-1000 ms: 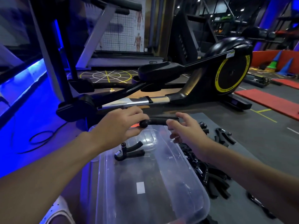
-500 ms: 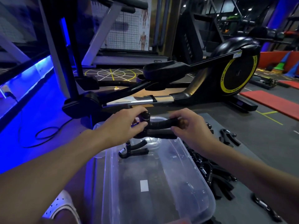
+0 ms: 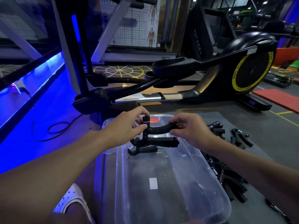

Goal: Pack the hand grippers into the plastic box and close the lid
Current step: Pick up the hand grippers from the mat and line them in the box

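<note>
A clear plastic box (image 3: 215,183) stands open on the floor in front of me. Both hands hold one black hand gripper (image 3: 159,135) above its far end. My left hand (image 3: 127,126) pinches the knob at the gripper's top left. My right hand (image 3: 191,128) pinches the end of its upper handle. A second hand gripper (image 3: 140,149) with a visible spring lies inside the box just below. A pile of black hand grippers (image 3: 226,173) lies on the mat right of the box, and a few more grippers (image 3: 239,138) lie farther right.
A clear lid (image 3: 106,125) lies partly under the box's far left corner. A black and yellow elliptical trainer (image 3: 218,78) stands right behind the box. A black cable (image 3: 53,131) loops on the blue-lit floor at left. A white shoe (image 3: 71,201) shows at lower left.
The held hand gripper has come down toward the box's far end and turned, so both its handles now show. My left fingers have shifted onto its top knob.
</note>
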A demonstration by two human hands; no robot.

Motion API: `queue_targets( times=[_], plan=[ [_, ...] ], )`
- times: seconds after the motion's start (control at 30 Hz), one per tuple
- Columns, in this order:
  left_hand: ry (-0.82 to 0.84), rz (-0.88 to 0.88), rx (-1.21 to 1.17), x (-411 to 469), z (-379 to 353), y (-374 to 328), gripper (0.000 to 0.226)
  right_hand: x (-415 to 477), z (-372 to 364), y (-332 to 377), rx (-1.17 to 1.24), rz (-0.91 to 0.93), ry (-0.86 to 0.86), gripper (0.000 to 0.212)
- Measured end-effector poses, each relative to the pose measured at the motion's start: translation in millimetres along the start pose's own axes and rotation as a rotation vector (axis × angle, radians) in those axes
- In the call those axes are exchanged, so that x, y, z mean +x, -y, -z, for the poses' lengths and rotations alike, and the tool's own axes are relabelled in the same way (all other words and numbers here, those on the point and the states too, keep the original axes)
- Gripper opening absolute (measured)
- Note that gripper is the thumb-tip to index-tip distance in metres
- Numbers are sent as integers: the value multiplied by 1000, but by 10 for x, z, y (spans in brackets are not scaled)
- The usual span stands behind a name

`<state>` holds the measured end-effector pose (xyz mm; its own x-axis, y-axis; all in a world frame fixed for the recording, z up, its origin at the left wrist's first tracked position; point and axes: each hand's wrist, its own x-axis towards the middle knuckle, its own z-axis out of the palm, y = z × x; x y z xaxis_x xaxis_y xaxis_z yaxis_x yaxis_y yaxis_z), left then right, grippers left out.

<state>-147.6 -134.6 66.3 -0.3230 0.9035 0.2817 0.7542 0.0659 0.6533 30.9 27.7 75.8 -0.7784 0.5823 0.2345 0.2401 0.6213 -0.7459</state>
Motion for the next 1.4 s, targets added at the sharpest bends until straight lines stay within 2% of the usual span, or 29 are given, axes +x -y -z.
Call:
queue_targets(
  times=[0.2, 0.3, 0.6, 0.9, 1.2, 1.4],
  plan=[
    [32, 68, 24, -21, -19, 217, 24, 148, -227, -63, -29, -42, 9, 31],
    [71, 104, 81, -28, 35, 328, 33, 210, -365, -163, -82, -53, -12, 27],
    [339, 166, 353, -200, 149, 596, 65, 313, -899, -713, -144, -157, 6, 25],
    [421, 208, 469, -212, 143, 677, 94, 406, -1295, -1128, -102, -226, 18, 25],
    [450, 247, 441, -169, 125, 680, 109, 539, -1544, -1317, -45, -252, -5, 27],
    [450, 257, 421, -194, 143, 667, 110, 549, -1647, -1469, -114, -258, -74, 36]
  ],
)
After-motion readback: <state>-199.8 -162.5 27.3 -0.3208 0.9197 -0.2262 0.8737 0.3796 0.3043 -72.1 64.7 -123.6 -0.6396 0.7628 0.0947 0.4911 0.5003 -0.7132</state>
